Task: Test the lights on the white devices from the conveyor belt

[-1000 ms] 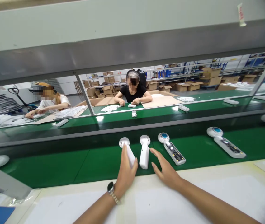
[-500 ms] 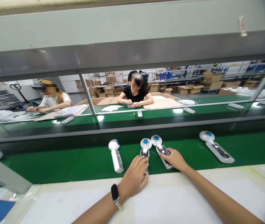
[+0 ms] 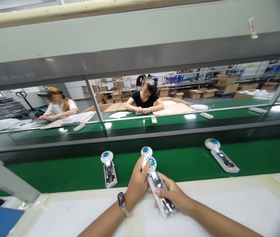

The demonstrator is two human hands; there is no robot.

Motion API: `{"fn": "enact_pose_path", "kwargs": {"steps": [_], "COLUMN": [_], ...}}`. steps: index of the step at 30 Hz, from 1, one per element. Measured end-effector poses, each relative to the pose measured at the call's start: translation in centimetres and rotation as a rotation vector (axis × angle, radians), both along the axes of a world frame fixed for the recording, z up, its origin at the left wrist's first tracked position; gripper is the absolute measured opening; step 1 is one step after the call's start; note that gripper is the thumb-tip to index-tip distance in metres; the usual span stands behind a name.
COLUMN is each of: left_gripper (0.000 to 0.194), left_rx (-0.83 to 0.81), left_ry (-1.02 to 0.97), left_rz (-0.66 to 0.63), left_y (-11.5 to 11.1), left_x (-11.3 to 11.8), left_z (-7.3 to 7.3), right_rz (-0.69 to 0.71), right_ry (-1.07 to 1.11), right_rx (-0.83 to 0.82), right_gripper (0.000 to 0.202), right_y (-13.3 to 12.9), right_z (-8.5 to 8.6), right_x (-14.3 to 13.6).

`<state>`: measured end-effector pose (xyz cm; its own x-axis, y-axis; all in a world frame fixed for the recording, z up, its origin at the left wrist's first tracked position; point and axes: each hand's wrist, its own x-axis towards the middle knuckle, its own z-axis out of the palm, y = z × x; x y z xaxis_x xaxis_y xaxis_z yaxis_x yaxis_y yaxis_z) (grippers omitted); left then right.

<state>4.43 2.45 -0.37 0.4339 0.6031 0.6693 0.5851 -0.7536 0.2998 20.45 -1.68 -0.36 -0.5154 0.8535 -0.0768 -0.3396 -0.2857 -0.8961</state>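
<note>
My right hand (image 3: pixel 173 192) is closed around the handle of a white handheld device (image 3: pixel 161 200), thumb on its front. Circuitry shows in the handle, and its round white head has a blue centre. At that head is my left hand (image 3: pixel 138 181), one fingertip over the blue centre and another finger along the rim; its thumb is hidden. Just behind is the round head of a second such device (image 3: pixel 146 151), the rest of it covered. To the left another device (image 3: pixel 110 174) lies circuit side up on the green belt, and one more (image 3: pixel 225 160) lies to the right.
A pale worktop (image 3: pixel 85 209) runs along the near edge of the green belt (image 3: pixel 73 168). A grey post (image 3: pixel 6 177) stands at left. Across a rail (image 3: pixel 120 136), two people sit among white parts (image 3: pixel 120 114). A wide beam (image 3: pixel 130 62) crosses overhead.
My right hand has brought its device left and nearer, above the worktop edge. My left hand has shifted to its head. The left device now shows its circuit side; the right one has drifted left.
</note>
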Motion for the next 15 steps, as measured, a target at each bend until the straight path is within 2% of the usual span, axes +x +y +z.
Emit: {"fn": "enact_pose_path", "kwargs": {"steps": [7, 11, 15], "left_gripper": [0.05, 0.051, 0.054], "left_rx": [-0.079, -0.084, -0.091], "left_ry": [-0.049, -0.003, 0.03], "left_rz": [0.092, 0.14, 0.168], "left_y": [0.22, 0.09, -0.08], "left_x": [0.05, 0.11, 0.13], "left_z": [-0.42, -0.53, -0.36], "right_rz": [-0.007, -0.02, 0.037], "right_ry": [0.089, 0.051, 0.078], "right_rx": [-0.077, -0.023, 0.064], "right_gripper": [0.054, 0.056, 0.056], "right_y": [0.57, 0.45, 0.44], "right_z": [-0.3, -0.49, -0.51], "right_x": [0.54, 0.4, 0.41]}}
